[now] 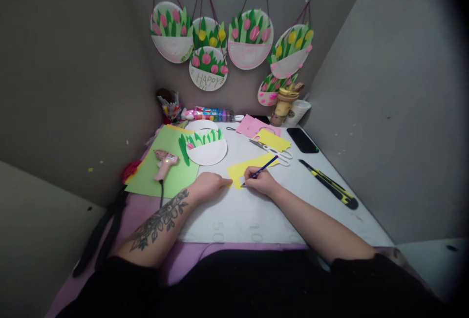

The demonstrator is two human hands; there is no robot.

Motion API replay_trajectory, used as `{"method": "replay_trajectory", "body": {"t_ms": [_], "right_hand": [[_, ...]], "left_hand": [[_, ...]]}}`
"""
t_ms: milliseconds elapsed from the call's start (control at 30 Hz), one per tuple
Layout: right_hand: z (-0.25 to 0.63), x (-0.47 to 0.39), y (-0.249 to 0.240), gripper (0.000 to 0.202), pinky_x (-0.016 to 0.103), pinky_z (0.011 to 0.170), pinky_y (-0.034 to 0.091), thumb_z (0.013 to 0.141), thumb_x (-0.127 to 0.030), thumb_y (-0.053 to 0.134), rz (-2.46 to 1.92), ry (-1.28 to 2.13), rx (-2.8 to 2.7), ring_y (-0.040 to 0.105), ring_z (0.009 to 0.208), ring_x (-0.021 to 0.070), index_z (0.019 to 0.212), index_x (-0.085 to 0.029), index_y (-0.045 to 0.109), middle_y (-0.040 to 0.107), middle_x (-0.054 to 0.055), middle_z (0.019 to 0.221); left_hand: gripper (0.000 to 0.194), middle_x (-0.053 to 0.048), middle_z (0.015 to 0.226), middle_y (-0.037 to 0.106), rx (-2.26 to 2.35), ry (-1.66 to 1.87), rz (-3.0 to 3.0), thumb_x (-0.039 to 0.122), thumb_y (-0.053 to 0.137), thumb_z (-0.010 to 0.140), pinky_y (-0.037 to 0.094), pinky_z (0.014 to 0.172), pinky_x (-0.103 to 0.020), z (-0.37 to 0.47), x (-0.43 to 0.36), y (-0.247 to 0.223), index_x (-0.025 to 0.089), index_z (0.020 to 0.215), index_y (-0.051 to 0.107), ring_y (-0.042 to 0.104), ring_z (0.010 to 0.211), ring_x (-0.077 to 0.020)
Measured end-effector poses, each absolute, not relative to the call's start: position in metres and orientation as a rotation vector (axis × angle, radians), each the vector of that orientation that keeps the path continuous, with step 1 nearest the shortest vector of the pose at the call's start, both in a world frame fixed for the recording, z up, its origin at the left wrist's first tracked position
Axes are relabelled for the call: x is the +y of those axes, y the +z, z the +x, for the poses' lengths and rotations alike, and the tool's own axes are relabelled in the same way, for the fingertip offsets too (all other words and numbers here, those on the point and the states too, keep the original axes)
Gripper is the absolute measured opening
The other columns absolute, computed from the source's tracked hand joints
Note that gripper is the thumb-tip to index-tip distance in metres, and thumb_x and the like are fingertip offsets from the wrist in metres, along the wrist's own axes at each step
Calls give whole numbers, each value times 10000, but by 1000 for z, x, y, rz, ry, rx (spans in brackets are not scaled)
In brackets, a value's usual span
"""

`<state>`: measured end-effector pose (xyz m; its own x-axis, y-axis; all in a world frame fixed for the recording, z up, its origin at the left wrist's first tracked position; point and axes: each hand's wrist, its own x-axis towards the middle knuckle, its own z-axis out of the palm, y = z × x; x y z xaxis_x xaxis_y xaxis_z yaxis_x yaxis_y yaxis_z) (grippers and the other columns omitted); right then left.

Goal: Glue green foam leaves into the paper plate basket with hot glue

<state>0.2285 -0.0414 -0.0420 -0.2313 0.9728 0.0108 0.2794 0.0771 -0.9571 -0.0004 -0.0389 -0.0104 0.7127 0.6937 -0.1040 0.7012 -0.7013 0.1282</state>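
In my right hand (259,180) is a dark blue pencil (264,167), its tip down on a yellow paper sheet (237,165). My fingers are closed round the pencil. A small pale patch (242,180) shows on the sheet beside those fingers; I cannot make out what it is. At the sheet's left edge, the outstretched index finger of my left hand (209,187) presses the paper down. White-handled scissors (285,156) lie just beyond, partly under another yellow piece (273,139). A white half plate with green paper leaves and a pink tulip (207,152) lies farther back.
A pink glue gun (166,162) rests on green paper (146,176) at the left, its cord running toward me. On the right lie a yellow-black utility knife (330,185) and a phone (302,140). Pink paper (252,125) and cups stand behind; several plate baskets (251,54) hang above.
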Motion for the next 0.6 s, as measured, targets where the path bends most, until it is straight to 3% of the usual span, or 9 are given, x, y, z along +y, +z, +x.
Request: {"method": "replay_trajectory", "body": {"t_ms": [600], "right_hand": [[229,-42,-41,56,244,538,334,561,-216,588,-1259,1212,-1634,420,564,116,568,-185,541,494,-37,550]], "left_hand": [[408,-74,893,735,1131,-66,2755,253,419,926,427,661,-275,-1,-39,-11,311,1271,630,675,802,-219]]}}
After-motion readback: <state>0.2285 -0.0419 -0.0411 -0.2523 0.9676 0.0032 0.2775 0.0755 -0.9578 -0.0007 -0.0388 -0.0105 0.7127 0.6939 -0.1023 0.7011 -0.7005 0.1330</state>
